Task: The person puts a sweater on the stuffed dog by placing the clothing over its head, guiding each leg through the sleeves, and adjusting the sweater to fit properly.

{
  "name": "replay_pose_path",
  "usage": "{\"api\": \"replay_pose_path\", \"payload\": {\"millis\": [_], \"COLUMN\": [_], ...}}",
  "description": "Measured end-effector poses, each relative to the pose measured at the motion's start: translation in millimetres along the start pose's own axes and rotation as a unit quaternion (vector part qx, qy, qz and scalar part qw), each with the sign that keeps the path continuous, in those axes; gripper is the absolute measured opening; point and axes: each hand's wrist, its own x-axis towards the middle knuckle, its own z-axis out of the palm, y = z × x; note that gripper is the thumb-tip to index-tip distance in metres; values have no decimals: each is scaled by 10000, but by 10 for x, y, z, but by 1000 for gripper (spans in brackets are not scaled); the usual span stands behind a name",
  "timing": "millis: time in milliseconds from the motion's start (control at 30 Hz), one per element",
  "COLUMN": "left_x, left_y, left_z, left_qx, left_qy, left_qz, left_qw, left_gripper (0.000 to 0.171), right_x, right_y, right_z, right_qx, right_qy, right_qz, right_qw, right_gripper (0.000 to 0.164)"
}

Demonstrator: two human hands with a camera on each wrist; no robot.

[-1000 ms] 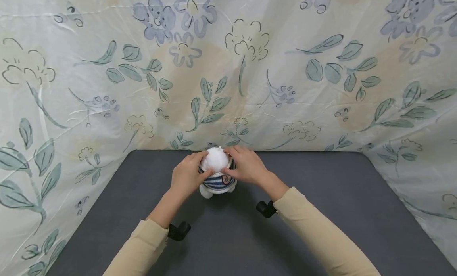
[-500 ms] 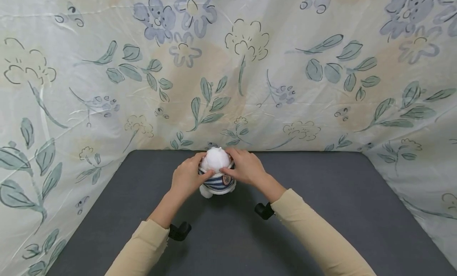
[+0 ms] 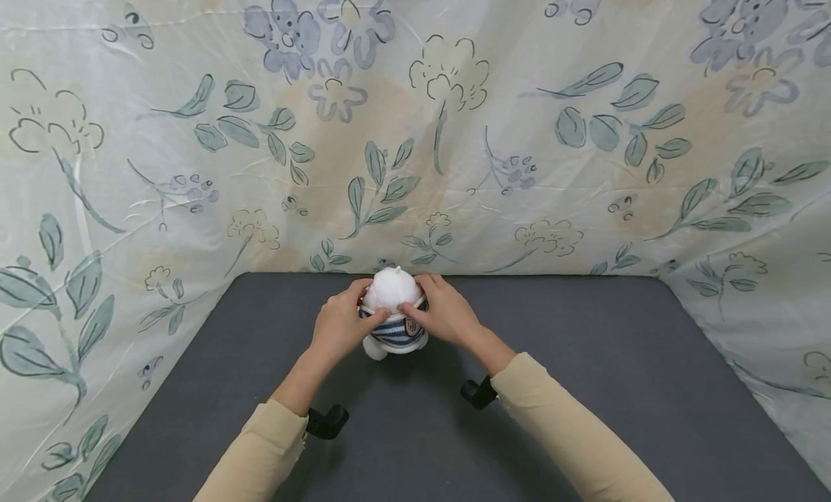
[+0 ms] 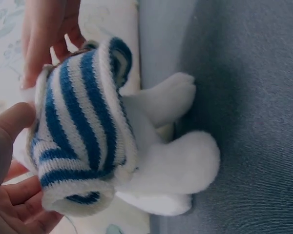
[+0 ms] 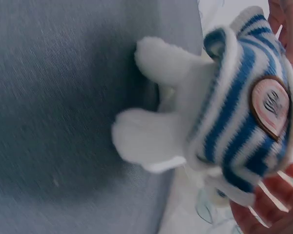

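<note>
A white plush toy (image 3: pixel 392 289) in a blue-and-white striped knit sweater (image 3: pixel 392 334) is upright near the table's far edge, seen from behind its round head. My left hand (image 3: pixel 339 320) grips its left side, the thumb across the sweater's collar. From the other side my right hand (image 3: pixel 448 311) holds it too, thumb at the collar and fingers reaching round the front, partly hidden. In the left wrist view the plush legs (image 4: pixel 185 161) point down close over the table. A pink patch (image 5: pixel 271 106) with dark lettering shows on the sweater in the right wrist view.
A dark grey table (image 3: pixel 584 386) spreads beneath the hands. Behind it and along both sides hangs a floral cloth (image 3: pixel 454 141), which meets the far table edge just beyond the toy. Black wrist camera mounts (image 3: pixel 327 421) jut inward below both sleeves.
My right hand and forearm have shifted slightly left and towards me, with the right fingers sliding a little lower beside the toy's head. The toy and the left hand stay nearly in place.
</note>
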Motion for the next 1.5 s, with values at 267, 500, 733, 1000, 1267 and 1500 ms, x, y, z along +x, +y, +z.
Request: {"api": "replay_pose_path", "payload": {"millis": [267,500,733,1000,1267,1500], "left_x": [-16,-14,-4,-19,-12,4], "left_y": [-77,-80,-55,-42,-23,27], "left_z": [39,51,87,94,133,167], "left_qx": [-471,-666,-553,-393,-205,-24], "left_qy": [60,131,362,452,563,676], "left_qz": [-69,-42,-3,-70,-229,-514], "left_qw": [9989,9977,9978,9982,9979,9964], "left_gripper": [55,56,54,54,56,51], "right_x": [-61,-56,-50,-91,-93,-100], "right_y": [-5,-51,-98,-129,-206,-251], "right_z": [157,270,299,312,304,262], "right_qx": [1901,3142,3554,3342,3963,4054], "right_qy": [-193,-333,-242,-102,-229,-247], "right_qz": [691,1051,1298,1039,1769,2078], "right_qw": [9791,9429,9253,9367,9006,8899], "right_gripper": [68,72,70,72,76,83]}}
